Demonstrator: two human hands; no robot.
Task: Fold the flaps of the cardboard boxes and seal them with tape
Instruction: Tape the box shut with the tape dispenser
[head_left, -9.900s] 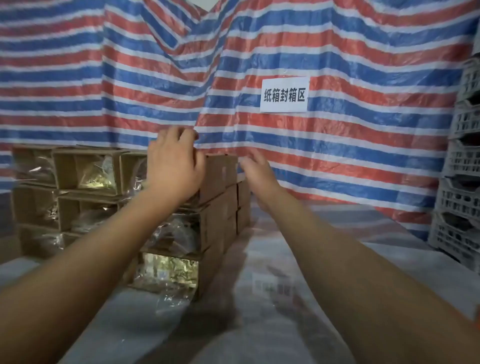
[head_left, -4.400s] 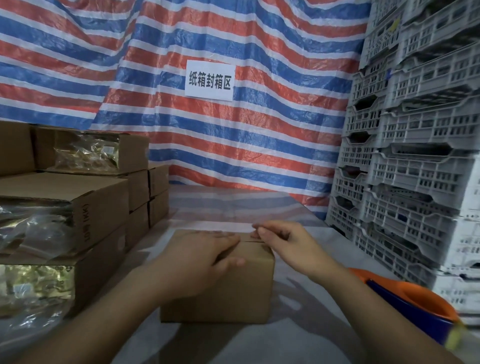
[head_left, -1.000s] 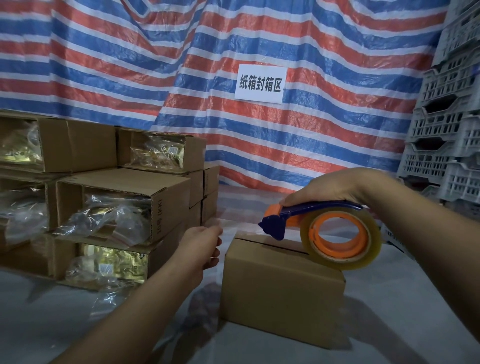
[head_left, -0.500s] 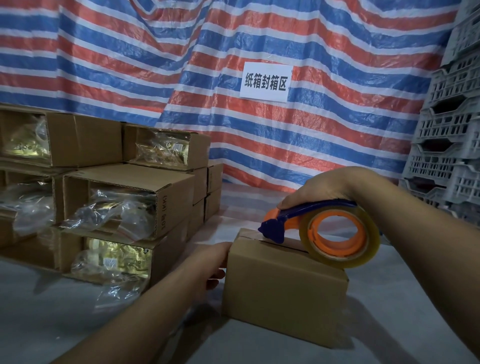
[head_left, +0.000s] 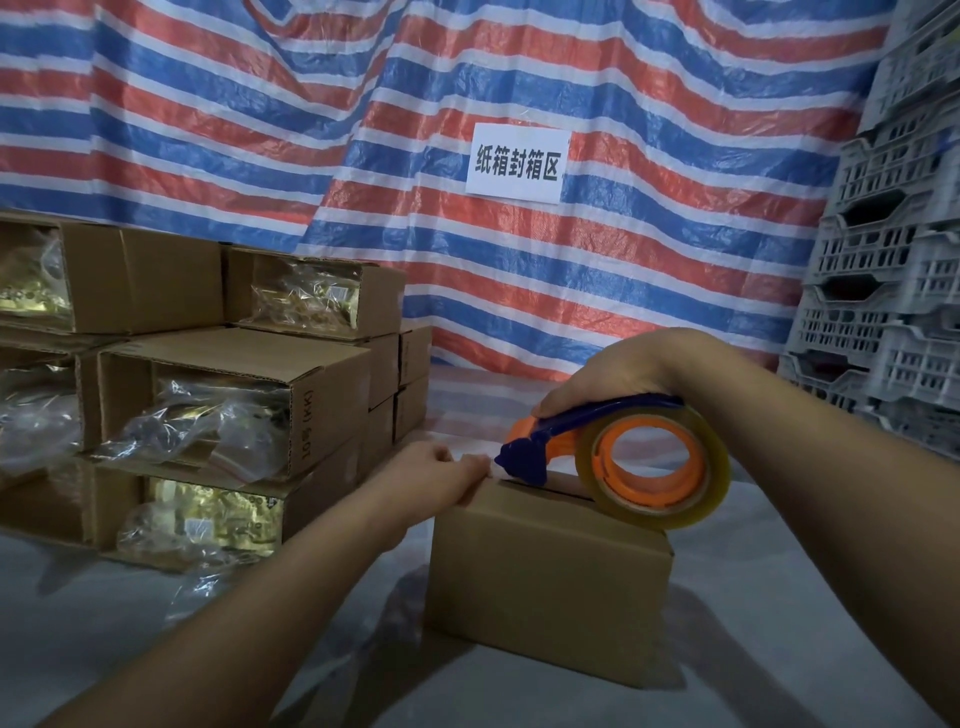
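The right hand (head_left: 608, 371) has its grip wrapped around the tape dispenser (head_left: 623, 457), nose down at the flap seam. The left hand (head_left: 441, 475) pinches the box's (head_left: 545, 577) near top edge, likely anchoring the tape end; the box sits on the worktop (head_left: 779, 649).

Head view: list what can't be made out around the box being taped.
- Seam on the closed box: the tape dispenser covers most of it.
- Left hand fingertips: hidden behind the box's far corner; grip unclear.
- Right hand fingers: hidden behind the dispenser handle.
- Loose tape end: too faint to see.
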